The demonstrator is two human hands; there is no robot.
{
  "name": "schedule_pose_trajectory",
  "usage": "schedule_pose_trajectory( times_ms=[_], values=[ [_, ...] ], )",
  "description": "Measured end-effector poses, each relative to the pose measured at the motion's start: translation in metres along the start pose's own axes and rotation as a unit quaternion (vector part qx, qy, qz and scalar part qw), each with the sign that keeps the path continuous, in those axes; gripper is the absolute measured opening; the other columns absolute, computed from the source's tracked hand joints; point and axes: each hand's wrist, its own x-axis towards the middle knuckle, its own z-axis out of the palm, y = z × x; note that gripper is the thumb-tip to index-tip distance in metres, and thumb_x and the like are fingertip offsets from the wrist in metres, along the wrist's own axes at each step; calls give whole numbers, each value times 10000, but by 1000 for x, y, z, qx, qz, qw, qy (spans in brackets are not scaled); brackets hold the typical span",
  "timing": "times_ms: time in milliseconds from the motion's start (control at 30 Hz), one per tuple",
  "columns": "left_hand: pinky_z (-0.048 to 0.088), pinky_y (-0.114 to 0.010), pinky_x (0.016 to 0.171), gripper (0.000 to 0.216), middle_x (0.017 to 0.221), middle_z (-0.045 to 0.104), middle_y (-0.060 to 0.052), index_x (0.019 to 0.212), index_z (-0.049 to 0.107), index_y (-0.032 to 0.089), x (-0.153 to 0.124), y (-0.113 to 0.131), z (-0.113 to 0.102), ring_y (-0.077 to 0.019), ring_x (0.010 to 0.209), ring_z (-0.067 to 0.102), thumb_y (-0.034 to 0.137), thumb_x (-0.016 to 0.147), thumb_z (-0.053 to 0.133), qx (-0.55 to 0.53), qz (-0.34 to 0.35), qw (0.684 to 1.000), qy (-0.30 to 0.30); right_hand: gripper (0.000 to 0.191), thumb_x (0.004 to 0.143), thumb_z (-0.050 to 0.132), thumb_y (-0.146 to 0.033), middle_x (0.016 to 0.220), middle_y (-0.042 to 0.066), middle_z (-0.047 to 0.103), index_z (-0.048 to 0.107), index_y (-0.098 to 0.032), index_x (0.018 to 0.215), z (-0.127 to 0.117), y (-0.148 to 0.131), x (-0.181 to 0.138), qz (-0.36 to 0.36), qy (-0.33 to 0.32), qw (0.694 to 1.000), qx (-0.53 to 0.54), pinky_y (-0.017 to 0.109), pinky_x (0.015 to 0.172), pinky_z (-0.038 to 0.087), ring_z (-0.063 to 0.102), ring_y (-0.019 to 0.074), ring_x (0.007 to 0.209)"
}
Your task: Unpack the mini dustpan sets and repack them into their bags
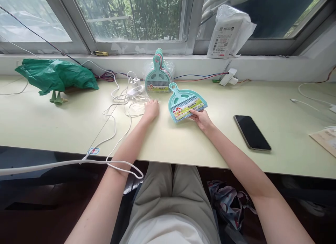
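Fingers of the left hand (152, 109) curl at the table (168, 142); whether they grip anything, I cannot tell. Dustpans (158, 77) stand stacked behind. Beside them, one dustpan set (187, 104) tilts, its lower edge pinched by the right hand (202, 120); seemingly the step is positioning it, so next calls for a steady pinch.

Tbl (294, 137): pale yel-grn top, runs full width under windows.
Green bag (59, 74): crumpled, back L of tbl; green cones (58, 98) just in front.
Sill (185, 63): yel/blk tool (100, 53) L of ctr; white pkg (224, 37) w/ printed label, clear wrap, upright on R.
White cords (115, 123): looped, L-ctr.
Charger (135, 83): white, nr wall.
Phone (252, 132): scrn dark, face up, angled, R.
Floral cloth (228, 203): bunched, below tbl edge.
Windows (131, 16): greenery outside.
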Motion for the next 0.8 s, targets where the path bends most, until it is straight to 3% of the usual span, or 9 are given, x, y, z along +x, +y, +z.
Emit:
schedule_pose_trajectory(
  times_ms=[100, 200, 267, 367, 633, 800],
  values=[
    [349, -564, 1058, 233, 987, 645, -192, 767, 619, 167, -3, 13, 4, -358, 1104, 587, 284, 914, 481, -37, 58, 998, -5, 198, 747, 768, -122, 935, 33, 782, 673, -186, 908, -1, 0, 2, -1, 8, 1000, 1, 395, 889, 634, 759, 214, 895],
    [400, -511, 1013, 185, 881, 630, -148, 730, 616, 182, -7, 22, 8, -330, 1024, 589, 197, 878, 506, -76, 98, 992, -11, 190, 753, 761, -113, 937, 32, 781, 674, -183, 907, -2, 0, 2, 0, 18, 1000, 1, 375, 894, 631, 760, 201, 881],
    [421, -481, 990, 198, 956, 626, -145, 855, 652, 169, -8, 22, 10, -316, 1033, 581, 59, 812, 493, -91, 121, 988, -9, 177, 762, 749, -106, 943, 33, 781, 676, -179, 905, -3, -2, 1, 2, 18, 1000, 1, 361, 894, 630, 759, 193, 876],
    [434, -453, 974, 424, 1088, 596, -173, 1033, 657, 129, -7, 18, 13, -306, 1064, 577, -57, 752, 400, -91, 134, 987, 6, 160, 777, 724, -93, 943, 32, 781, 682, -174, 909, -3, -3, 1, 9, 10, 1000, 0, 342, 877, 634, 758, 182, 868],
    [446, -449, 999, 389, 1064, 579, -141, 957, 692, 171, 0, 6, 5, -281, 1046, 589, -9, 822, 375, -129, 105, 983, 83, 189, 765, 731, -60, 944, 73, 784, 701, -141, 933, 0, -6, -3, 69, -56, 995, -45, 337, 787, 654, 761, 195, 800],
    [438, -428, 1053, 441, 1131, 581, -117, 1040, 671, 194, -5, 13, -1, -249, 1126, 564, -10, 845, 332, -132, 151, 973, 112, 223, 763, 723, -47, 944, 61, 785, 699, -158, 954, -2, -5, -2, 70, -48, 996, -40, 347, 806, 652, 761, 200, 843]
  ],
)
